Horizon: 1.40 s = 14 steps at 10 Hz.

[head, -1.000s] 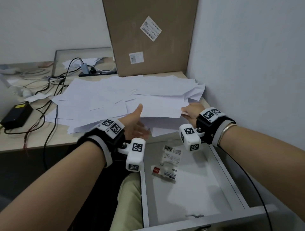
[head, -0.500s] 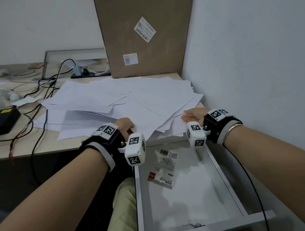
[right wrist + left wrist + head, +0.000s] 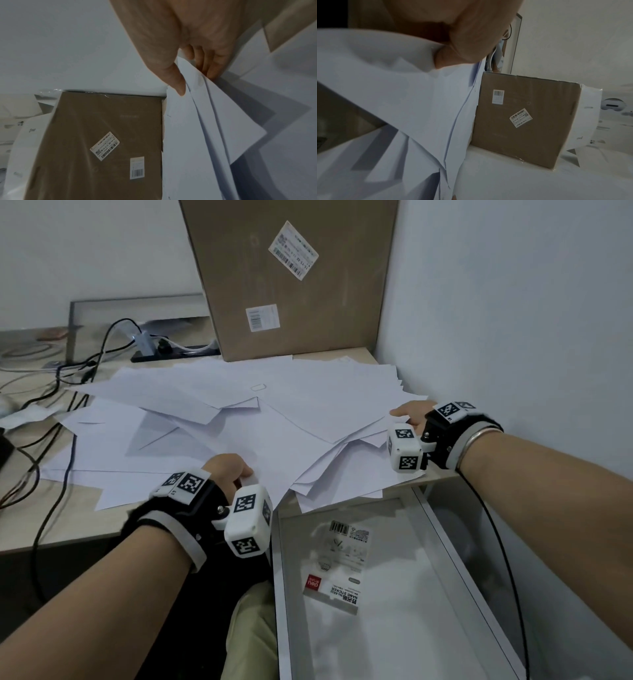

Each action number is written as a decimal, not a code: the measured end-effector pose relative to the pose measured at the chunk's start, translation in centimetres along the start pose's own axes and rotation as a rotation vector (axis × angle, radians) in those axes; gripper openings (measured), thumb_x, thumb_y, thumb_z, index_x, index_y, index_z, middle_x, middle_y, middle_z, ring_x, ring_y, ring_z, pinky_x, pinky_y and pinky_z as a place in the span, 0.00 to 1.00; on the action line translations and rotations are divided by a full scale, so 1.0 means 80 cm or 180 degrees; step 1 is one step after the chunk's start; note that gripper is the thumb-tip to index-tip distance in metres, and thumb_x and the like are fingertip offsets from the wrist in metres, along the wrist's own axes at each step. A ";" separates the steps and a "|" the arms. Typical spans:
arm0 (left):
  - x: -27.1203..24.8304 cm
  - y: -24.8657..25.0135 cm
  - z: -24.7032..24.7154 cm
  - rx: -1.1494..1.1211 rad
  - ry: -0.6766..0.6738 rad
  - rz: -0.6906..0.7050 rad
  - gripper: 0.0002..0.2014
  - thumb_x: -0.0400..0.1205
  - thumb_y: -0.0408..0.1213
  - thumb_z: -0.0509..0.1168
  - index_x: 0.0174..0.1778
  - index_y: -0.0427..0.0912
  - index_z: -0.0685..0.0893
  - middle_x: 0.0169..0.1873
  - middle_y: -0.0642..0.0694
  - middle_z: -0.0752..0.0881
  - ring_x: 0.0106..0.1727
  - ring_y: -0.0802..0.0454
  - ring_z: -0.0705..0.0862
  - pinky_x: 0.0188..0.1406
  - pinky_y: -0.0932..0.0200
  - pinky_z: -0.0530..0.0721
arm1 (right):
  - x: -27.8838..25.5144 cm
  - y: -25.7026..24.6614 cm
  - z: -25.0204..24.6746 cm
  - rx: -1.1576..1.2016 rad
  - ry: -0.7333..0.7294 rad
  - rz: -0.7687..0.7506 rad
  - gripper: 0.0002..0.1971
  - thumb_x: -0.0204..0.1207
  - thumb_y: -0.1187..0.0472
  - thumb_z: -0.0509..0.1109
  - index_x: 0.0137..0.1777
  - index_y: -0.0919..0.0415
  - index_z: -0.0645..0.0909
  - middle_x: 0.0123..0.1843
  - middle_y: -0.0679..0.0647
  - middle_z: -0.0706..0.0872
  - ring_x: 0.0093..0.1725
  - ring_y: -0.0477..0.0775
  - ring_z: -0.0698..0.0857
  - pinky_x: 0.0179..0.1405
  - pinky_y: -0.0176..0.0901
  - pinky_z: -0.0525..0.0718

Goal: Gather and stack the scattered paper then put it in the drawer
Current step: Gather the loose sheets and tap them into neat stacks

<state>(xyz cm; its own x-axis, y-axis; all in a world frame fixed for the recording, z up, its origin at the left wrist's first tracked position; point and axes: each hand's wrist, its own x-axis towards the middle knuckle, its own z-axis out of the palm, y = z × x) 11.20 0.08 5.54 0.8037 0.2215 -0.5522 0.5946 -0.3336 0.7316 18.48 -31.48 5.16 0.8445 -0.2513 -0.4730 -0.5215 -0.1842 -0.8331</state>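
Note:
Many white paper sheets [image 3: 274,419] lie fanned in a loose overlapping pile across the desk. My left hand [image 3: 236,470] grips the pile's near edge; in the left wrist view its thumb [image 3: 462,40] presses down on the top sheet [image 3: 402,94]. My right hand [image 3: 407,414] holds the pile's right edge by the wall; in the right wrist view its thumb [image 3: 176,83] lies on top and its fingers [image 3: 211,65] underneath, pinching several sheets [image 3: 214,115]. The grey drawer [image 3: 279,577] stands pulled open below the desk edge, between my forearms.
A tall cardboard box [image 3: 291,285] stands at the back against the wall. Black cables [image 3: 68,412] and a power strip [image 3: 171,354] lie at the left. A sticker packet [image 3: 339,570] rests in the drawer. A white wall [image 3: 513,337] closes the right side.
My left hand, open with thumb raised a second ago, has curled onto the near edge of the sheets. The right hand stays at the pile's right edge. The sheets have shifted a little.

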 end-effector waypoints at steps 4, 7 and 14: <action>0.015 0.002 0.002 -0.0710 -0.0683 -0.0151 0.16 0.83 0.36 0.66 0.62 0.29 0.77 0.46 0.34 0.84 0.40 0.37 0.83 0.32 0.49 0.83 | -0.017 -0.021 0.007 -0.0093 0.0062 -0.0192 0.06 0.80 0.72 0.63 0.45 0.61 0.74 0.57 0.59 0.78 0.33 0.50 0.85 0.20 0.31 0.81; 0.007 0.012 0.036 -0.2053 -0.1237 0.0265 0.20 0.82 0.48 0.66 0.60 0.34 0.82 0.52 0.34 0.89 0.56 0.37 0.87 0.56 0.43 0.86 | -0.045 0.009 0.093 0.0569 -0.0215 -0.0268 0.16 0.78 0.80 0.60 0.64 0.71 0.78 0.46 0.60 0.87 0.21 0.46 0.87 0.27 0.34 0.85; -0.007 0.024 0.030 -0.2597 -0.0414 0.0390 0.16 0.89 0.34 0.50 0.37 0.34 0.75 0.30 0.40 0.83 0.35 0.44 0.80 0.18 0.60 0.84 | -0.103 0.015 0.073 0.0897 -0.0247 -0.0485 0.14 0.82 0.75 0.58 0.66 0.75 0.75 0.55 0.66 0.88 0.34 0.52 0.90 0.19 0.31 0.82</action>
<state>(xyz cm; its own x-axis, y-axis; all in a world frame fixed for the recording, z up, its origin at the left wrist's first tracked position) 11.82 -2.87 6.33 0.8846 0.1025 -0.4550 0.3727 0.4312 0.8217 11.65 -24.11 6.38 0.9227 -0.1658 -0.3482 -0.3432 0.0589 -0.9374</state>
